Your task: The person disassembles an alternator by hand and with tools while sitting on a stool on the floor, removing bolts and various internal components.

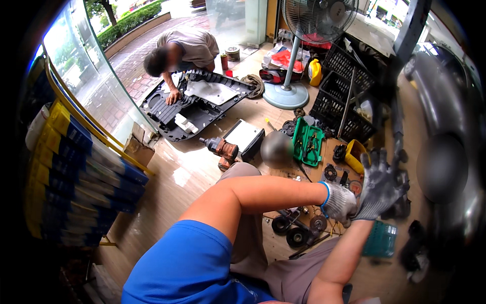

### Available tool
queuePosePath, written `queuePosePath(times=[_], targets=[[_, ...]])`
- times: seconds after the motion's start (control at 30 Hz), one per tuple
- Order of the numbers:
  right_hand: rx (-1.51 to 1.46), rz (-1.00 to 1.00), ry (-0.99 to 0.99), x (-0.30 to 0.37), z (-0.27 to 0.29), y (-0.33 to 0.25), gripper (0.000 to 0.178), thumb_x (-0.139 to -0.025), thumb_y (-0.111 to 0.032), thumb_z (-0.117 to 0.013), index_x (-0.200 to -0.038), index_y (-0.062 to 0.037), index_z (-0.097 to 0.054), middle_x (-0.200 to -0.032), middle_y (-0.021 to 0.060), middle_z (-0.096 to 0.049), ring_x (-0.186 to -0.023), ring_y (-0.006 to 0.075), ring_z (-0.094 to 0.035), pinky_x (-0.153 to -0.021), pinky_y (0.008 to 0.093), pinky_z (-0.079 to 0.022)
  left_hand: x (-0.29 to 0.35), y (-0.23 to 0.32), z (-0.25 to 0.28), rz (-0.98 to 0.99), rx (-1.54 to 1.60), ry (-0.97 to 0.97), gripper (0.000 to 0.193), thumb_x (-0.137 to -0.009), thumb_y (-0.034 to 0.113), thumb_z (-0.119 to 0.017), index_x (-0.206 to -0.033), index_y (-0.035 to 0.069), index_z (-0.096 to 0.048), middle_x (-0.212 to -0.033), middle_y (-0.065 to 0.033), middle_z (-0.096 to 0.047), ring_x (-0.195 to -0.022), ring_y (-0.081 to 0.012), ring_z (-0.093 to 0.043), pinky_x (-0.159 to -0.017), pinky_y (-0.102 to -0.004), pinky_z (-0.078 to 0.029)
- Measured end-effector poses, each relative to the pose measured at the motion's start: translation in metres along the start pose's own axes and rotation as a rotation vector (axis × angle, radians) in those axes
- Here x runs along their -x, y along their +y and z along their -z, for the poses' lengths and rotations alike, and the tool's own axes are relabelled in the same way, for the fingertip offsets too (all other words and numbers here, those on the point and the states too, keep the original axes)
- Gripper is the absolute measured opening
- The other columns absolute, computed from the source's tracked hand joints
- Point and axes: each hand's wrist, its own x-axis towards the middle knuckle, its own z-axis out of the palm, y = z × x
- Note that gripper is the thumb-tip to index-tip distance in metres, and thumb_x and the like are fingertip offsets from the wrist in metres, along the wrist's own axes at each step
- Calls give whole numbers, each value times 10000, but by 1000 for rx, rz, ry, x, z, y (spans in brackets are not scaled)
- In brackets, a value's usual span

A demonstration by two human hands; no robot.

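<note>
My left hand (339, 202), in a whitish work glove with a blue-edged cuff, reaches across to my right wrist. Its fingers close on the ribbed cuff of the other work glove (372, 209). My right hand (380, 180) wears that glove, which has a dark, dirty palm. It is raised with its fingers spread and holds nothing. Just beyond the hands lie a yellow container (357, 154) and small dark round parts (330, 173). Below my left forearm, dark wheel-like parts (296, 237) rest on the floor, and a teal plastic case (380, 238) lies near my right wrist.
A cordless impact driver (223, 151) stands by my knee, near an open green tool case (308, 143). Farther off, a co-worker (185, 48) bends over a large black panel (202, 109). A pedestal fan (286, 93) and black crates (336, 104) stand behind; a stocked rack (76, 167) is left.
</note>
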Motion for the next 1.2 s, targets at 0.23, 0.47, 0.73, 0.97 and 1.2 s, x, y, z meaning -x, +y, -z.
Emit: queuePosePath(times=[0.23,0.47,0.73,0.97,1.2], targets=[[20,22,277,-1,8,11,561,-977,-481,-515,-1351,-65,-555,-1288,143,-634,-1162,287,-601,-1083,565,-364,9,-5,11,165,141,108,426,-772,426,-722,-892,17,-726,-839,-213,-692,-816,-365,-672,-754,-448,-517],[1104,-61,904,10,48,44,457,-1023,-304,-560,-1292,65,-569,-1205,128,-667,-1091,207,-629,-961,319,-477,15,-35,32,309,204,186,850,-821,796,-510,-970,-17,-710,-988,-246,-693,-962,-410,-656,-829,-472,-500],[1381,-84,1011,21,64,46,459,-1017,-289,-569,-1319,56,-562,-1253,127,-644,-1121,191,-596,-986,302,-452,6,-34,6,340,362,285,726,-799,693,-635,-916,-20,-705,-847,-233,-690,-822,-356,-676,-752,-439,-505],[1487,-139,773,26,79,33,468,-1026,-295,-547,-1371,22,-531,-1310,118,-612,-1140,177,-580,-983,286,-442,15,-19,11,266,389,278,532,-817,529,-695,-847,-2,-709,-755,-193,-679,-722,-311,-671,-695,-414,-511],[1618,-379,559,71,142,12,577,-1001,-335,-573,-1461,-19,-426,-1261,137,-606,-1101,193,-587,-922,330,-479,-1,-20,-19,178,421,112,405,-807,396,-689,-781,-8,-685,-738,-172,-672,-703,-279,-649,-676,-400,-501]])
